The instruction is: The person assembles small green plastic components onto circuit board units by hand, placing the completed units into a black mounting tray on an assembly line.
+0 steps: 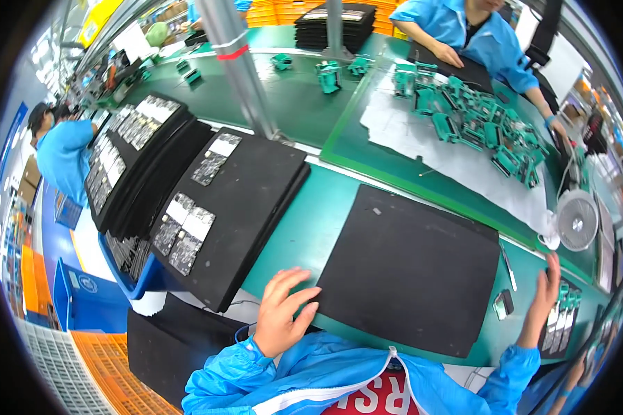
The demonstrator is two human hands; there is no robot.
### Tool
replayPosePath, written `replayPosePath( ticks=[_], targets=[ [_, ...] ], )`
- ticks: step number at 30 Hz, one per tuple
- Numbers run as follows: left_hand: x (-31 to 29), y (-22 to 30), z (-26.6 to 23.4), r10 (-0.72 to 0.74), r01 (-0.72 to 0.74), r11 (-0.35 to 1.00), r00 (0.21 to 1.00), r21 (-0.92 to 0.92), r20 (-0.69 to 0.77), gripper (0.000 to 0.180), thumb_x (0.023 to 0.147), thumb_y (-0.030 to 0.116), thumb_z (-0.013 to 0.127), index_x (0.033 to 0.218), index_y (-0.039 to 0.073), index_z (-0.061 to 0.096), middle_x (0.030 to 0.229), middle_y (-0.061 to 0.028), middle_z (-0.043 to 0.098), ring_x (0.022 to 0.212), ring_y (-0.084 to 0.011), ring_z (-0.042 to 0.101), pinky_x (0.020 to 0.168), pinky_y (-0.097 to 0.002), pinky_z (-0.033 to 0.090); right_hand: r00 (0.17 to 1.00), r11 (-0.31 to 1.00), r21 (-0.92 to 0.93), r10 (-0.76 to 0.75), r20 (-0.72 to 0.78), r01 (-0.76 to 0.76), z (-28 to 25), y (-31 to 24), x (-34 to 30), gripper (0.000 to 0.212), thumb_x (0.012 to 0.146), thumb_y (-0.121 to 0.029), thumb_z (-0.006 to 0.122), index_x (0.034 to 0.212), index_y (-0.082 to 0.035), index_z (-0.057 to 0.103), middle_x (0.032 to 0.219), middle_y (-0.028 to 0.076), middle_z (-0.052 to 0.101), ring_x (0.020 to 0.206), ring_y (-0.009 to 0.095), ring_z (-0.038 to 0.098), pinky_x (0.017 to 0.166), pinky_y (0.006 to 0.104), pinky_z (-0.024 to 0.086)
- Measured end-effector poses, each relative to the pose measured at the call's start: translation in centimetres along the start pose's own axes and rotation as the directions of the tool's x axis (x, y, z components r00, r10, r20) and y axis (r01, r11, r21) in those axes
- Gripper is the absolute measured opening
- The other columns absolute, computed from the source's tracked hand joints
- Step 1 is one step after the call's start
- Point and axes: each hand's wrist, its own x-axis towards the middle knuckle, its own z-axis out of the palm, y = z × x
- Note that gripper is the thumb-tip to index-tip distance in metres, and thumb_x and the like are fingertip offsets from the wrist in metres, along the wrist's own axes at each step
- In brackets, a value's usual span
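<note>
A black foam sheet (412,270) lies flat on the green worktop before me, with a small grey fleck on it. At its near left corner is my left hand (282,315), fingers spread and nothing in them. Beyond the sheet's right side my right hand (543,301) is raised edge-on, its fingers stretched out and nothing seen in it. Between that hand and the sheet lie a slim pen-like tool (509,268) and a small black-and-silver part (503,304). Left of the sheet, small circuit boards (187,232) rest on a stack of black foam sheets (256,207).
More foam sheets with circuit boards (145,123) stand tilted over a blue bin (142,277) at left. Further boards (559,325) sit at far right, near a white fan (576,220). Green fixtures (477,117) are heaped before a co-worker (477,34). A metal post (232,66) rises behind.
</note>
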Motion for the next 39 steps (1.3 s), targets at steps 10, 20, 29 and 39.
replayPosePath(
  ticks=[10, 20, 29, 39],
  targets=[
    [-7.8, -3.4, -4.7, -0.172, 0.432, 0.854, 0.760, 0.290, -0.627, 0.059, 0.088, 0.013, 0.068, 0.143, 0.002, 0.048, 0.164, -0.0287, 0.014, 0.151, -0.0478, 0.015, 0.121, -0.0574, 0.016, 0.348, 0.748, 0.550, -0.661, 0.665, 0.371, 31.4, -22.7, 5.3, 0.032, 0.096, -0.012, 0.066, 0.127, -0.008, 0.066, 0.134, 0.012, 0.061, 0.130, 0.030, 0.053, 0.111, 0.0405, 0.041],
    [-8.3, -4.9, -6.0, -0.545, 0.548, 0.812, 0.591, -0.200, -0.594, 0.050, 0.098, 0.009, 0.059, 0.147, 0.006, 0.050, 0.165, -0.0208, 0.028, 0.156, -0.0353, 0.018, 0.123, -0.0441, 0.018, 0.557, 0.726, 0.273, -0.670, 0.492, 0.632, 46.9, -29.3, 1.7, 0.030, 0.092, -0.021, 0.063, 0.122, -0.018, 0.069, 0.113, 0.011, 0.067, 0.120, 0.034, 0.052, 0.106, 0.0530, 0.034],
    [-8.8, -4.0, -7.8, -0.506, 0.140, 0.850, 0.489, -0.508, -0.711, 0.046, 0.091, -0.011, 0.036, 0.134, -0.003, 0.052, 0.165, -0.0170, 0.029, 0.143, -0.0297, 0.043, 0.118, -0.0414, 0.036, 0.473, 0.736, 0.672, -0.622, 0.624, 0.082, 34.7, -27.2, 0.5, 0.012, 0.090, -0.007, 0.066, 0.100, -0.007, 0.058, 0.102, 0.006, 0.058, 0.098, 0.022, 0.053, 0.089, 0.0343, 0.044],
    [-4.7, 0.1, -3.9, -0.331, 0.161, 0.880, 0.882, -0.446, -0.335, 0.030, 0.081, -0.010, 0.043, 0.103, -0.003, 0.062, 0.152, -0.0302, 0.046, 0.141, -0.0391, 0.047, 0.117, -0.0449, 0.035, 0.355, 0.968, 0.154, -0.076, 0.932, -0.198, 8.4, -14.3, -0.2, 0.033, 0.079, -0.009, 0.087, 0.099, -0.006, 0.061, 0.094, -0.001, 0.057, 0.083, 0.011, 0.056, 0.074, 0.0264, 0.046]
  ],
)
